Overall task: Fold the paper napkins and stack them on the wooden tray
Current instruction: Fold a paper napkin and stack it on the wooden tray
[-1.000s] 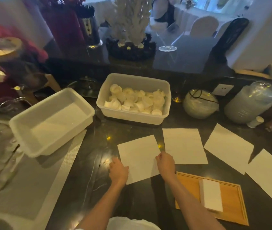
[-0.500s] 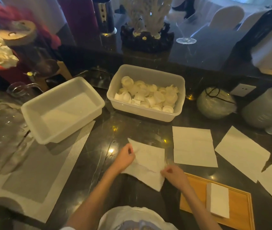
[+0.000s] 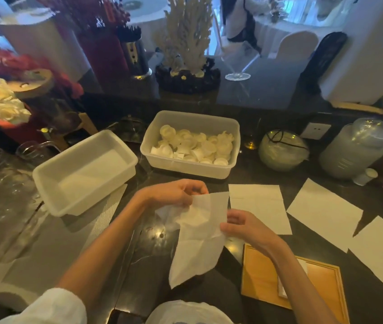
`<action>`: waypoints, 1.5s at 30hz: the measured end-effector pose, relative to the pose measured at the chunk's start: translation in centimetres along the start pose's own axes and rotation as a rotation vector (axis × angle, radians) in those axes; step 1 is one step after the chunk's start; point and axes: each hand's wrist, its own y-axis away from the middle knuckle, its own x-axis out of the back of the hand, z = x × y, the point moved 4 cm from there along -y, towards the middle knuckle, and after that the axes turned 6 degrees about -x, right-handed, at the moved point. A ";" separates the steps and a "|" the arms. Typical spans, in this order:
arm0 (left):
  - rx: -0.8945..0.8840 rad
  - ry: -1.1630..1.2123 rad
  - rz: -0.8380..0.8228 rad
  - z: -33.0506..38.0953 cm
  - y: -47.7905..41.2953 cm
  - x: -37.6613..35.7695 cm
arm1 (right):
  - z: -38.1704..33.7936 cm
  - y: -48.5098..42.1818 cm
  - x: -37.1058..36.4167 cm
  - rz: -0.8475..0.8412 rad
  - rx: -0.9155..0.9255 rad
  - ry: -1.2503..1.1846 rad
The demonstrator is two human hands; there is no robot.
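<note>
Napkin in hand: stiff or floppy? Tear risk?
Likely floppy: the napkin droops and crumples between the left hand and right hand. Probably very light, since fingertip pinches hold it. Looks thin, so it may tear if tugged.

On the bench (image 3: 209, 291), the napkin (image 3: 197, 232) hangs between the left hand (image 3: 174, 192) and the right hand (image 3: 244, 224), with the wooden tray (image 3: 263, 277) lying to its right and a folded napkin (image 3: 282, 291) on that tray. Three flat napkins (image 3: 258, 208) (image 3: 323, 212) (image 3: 382, 251) lie in a row behind and right of the tray. Farther back stand two tubs: the empty tub (image 3: 83, 171) to the left and the filled tub (image 3: 190, 143) to the right, with a round jar (image 3: 281, 150) to the right of that.
</note>
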 end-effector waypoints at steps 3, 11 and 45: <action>-0.061 0.295 0.032 -0.4 0.5 -0.5 | 0.9 2.0 2.5 0.134 0.014 -0.130; -0.026 1.076 0.136 -6.8 -3.4 -10.8 | 3.2 8.0 10.4 0.480 0.013 -0.245; -0.066 0.475 0.471 0.3 -12.5 -18.4 | 6.7 17.1 23.4 0.488 0.037 -0.272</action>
